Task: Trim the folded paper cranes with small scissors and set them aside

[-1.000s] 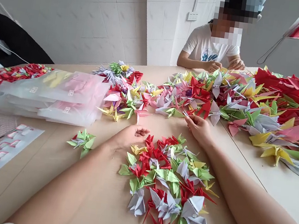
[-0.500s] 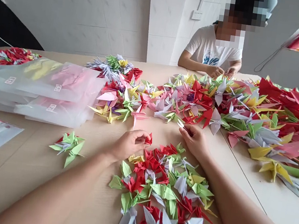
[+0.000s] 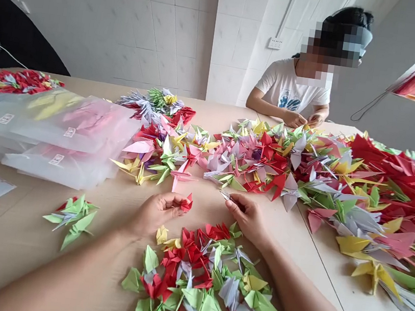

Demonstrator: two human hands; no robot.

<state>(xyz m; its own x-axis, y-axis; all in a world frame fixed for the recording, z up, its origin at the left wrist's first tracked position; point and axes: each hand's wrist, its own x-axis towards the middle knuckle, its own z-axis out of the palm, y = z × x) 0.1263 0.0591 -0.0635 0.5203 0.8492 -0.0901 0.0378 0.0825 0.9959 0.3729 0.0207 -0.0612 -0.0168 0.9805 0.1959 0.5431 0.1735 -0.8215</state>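
The left hand (image 3: 155, 212) is curled over the bare tabletop (image 3: 17, 247) near its middle, its fingers (image 3: 173, 203) bent inward and drawn together with the thumb so that the tips pinch a small red paper crane (image 3: 185, 204), which sticks out past the fingertips and is lifted clear of the wood. The right hand (image 3: 247, 217) lies just across from it, a short gap between the two, its thumb and forefinger pressed together on a small pale folded crane (image 3: 225, 195) whose thin point juts out toward the far side of the tabletop; the remaining fingers are folded loosely under the palm, and how firmly they close cannot be told. Both hands sit just beyond a loose heap of small cranes (image 3: 205, 279) in red, green, white and yellow, which spreads toward the near edge of the tabletop between the two forearms. To the left of that heap, well apart from it, a small cluster of green cranes (image 3: 73, 214) lies alone. Beyond the hands a long band of larger cranes (image 3: 269, 159) in many colours runs across the middle of the tabletop toward its right edge, where big red ones pile up. Clear plastic bags (image 3: 64, 130) are stacked toward the left edge. At the far edge a person in a white shirt (image 3: 292, 87) sits with both hands together over the cranes.
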